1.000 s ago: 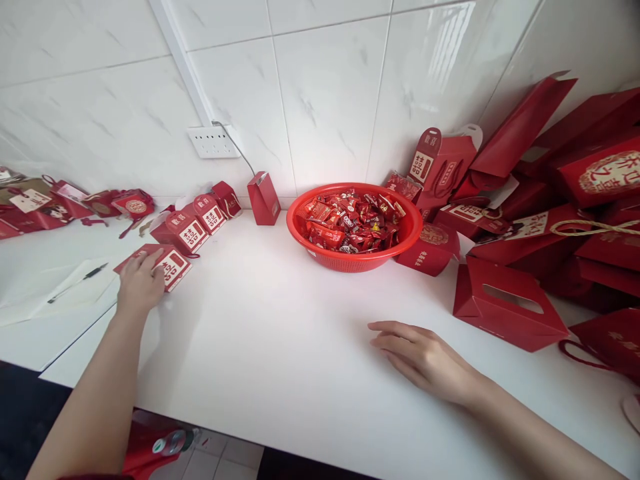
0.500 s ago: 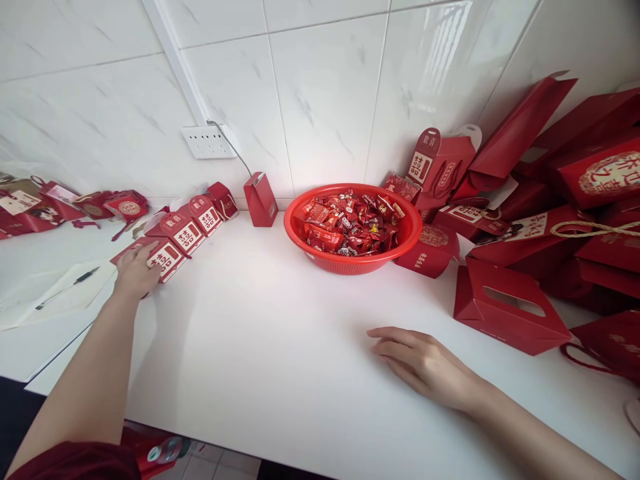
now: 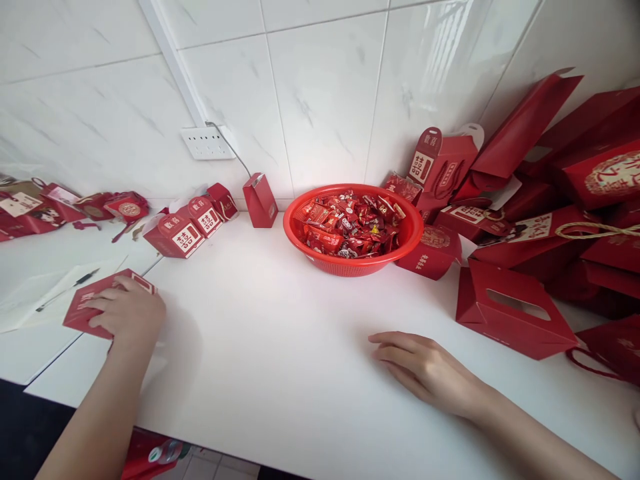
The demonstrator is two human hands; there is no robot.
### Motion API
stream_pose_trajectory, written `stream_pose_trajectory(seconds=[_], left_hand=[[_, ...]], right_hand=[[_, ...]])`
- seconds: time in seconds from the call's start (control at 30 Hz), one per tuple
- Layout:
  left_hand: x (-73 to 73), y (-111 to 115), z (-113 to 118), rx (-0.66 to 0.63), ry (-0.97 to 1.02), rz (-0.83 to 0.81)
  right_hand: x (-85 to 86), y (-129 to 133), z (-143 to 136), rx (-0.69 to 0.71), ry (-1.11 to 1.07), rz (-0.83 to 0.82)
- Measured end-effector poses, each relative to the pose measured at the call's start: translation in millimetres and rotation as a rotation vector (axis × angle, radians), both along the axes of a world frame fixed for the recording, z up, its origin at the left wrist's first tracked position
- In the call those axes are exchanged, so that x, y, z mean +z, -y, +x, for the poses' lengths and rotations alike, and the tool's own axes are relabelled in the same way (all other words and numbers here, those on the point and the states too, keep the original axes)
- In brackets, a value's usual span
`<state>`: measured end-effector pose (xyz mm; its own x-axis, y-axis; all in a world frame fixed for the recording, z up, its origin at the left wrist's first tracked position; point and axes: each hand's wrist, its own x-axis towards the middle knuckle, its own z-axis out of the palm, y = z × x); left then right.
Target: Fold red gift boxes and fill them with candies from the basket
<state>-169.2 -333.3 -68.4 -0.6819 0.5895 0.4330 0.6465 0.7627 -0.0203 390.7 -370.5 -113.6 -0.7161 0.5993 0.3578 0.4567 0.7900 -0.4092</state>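
Observation:
My left hand (image 3: 127, 308) grips a red gift box (image 3: 83, 310) from above, over the left part of the white table. The fingers lie across its printed top, and part of the box is hidden under them. Behind it, a red box with a white double-happiness print (image 3: 175, 235) stands in a row with similar boxes. My right hand (image 3: 413, 360) rests on the tabletop with its fingers stretched out, touching no box. A red plastic basket (image 3: 350, 268) full of red-wrapped sweets (image 3: 350, 223) sits beyond it near the wall.
Many red gift boxes (image 3: 515, 307) are piled along the right side. One small red box (image 3: 260, 200) stands below a wall socket (image 3: 207, 143). At the left lie a pen (image 3: 67, 290) on papers and more boxes (image 3: 30, 207). A seam runs between two tabletops.
My left hand has drawn the front box out of the row, toward me and left, and it has turned. My right hand has stayed almost still.

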Motion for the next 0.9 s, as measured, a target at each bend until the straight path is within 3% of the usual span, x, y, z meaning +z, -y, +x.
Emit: stream_pose_trajectory(seconds=[0.1, 0.3, 0.53, 0.9], left_hand=[[0.4, -4, 3, -0.006, 0.001, -0.023], [5.2, -21, -39, -0.346, -0.041, -0.032], [9.9, -41, -81, -0.405, 0.055, -0.038], [16.6, -65, -90, -0.434, 0.085, -0.107]], right_hand=[[-1.8, 0, 0, 0.007, 0.0, -0.002], [-1.6, 0, -1, 0.005, 0.002, -0.01], [-1.6, -1, -2, 0.003, -0.005, -0.008], [-4.2, -1, -2, 0.003, -0.01, -0.055]])
